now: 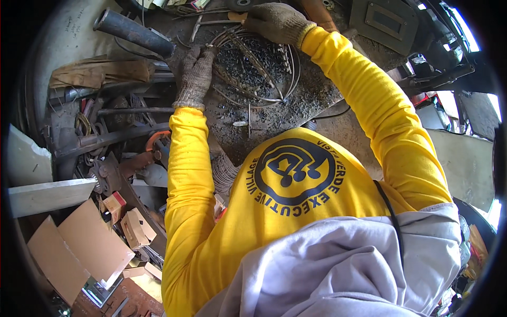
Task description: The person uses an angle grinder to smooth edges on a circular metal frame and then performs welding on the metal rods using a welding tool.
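Observation:
Both my hands wear brown knit gloves and reach out over a grimy worktable (pixel 227 129). My left hand (pixel 194 76) is closed at the left edge of a round frame of bent metal rods (pixel 259 66). That frame lies over dark grit and flakes. Beyond it, my right hand (pixel 277 24) is closed around the end of a slim hammer (pixel 219 22), which looks like a chipping hammer. Its long narrow head points away to the left, above my left hand. The fingertips of both hands are partly hidden.
A thick metal pipe (pixel 132 33) juts in at the upper left, near my left hand. A dark welding mask (pixel 384 24) lies at the far right. Metal scrap and bars (pixel 113 140) crowd the left side, with open cardboard boxes (pixel 95 240) below.

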Demonstrator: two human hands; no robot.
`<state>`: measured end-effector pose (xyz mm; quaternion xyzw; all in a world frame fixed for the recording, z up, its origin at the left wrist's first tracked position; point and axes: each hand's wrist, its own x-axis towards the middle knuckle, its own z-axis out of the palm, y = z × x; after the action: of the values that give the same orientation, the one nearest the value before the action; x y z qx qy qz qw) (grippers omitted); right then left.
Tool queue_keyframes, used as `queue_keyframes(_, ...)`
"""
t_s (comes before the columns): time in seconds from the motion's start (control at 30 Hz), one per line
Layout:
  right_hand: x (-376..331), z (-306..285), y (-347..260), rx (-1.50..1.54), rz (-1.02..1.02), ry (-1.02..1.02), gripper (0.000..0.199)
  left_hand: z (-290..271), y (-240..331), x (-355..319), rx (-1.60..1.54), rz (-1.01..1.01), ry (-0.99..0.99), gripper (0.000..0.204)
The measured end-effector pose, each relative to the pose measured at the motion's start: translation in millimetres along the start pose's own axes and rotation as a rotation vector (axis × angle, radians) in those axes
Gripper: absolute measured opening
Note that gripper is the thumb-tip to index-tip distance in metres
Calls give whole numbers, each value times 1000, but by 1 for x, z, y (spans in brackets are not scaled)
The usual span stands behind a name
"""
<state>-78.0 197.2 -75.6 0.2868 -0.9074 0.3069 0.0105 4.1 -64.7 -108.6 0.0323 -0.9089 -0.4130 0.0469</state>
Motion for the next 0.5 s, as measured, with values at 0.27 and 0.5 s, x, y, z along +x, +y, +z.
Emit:
queue_keyframes(0.27, -8, -10, -4, 122, 16, -24, 38, -5, 13, -9, 15, 44, -31, 30)
queue_keyframes(0.5, -7, -17, -9, 117, -7, -18, 37, -2, 7, -6, -102, 88, 5, 29)
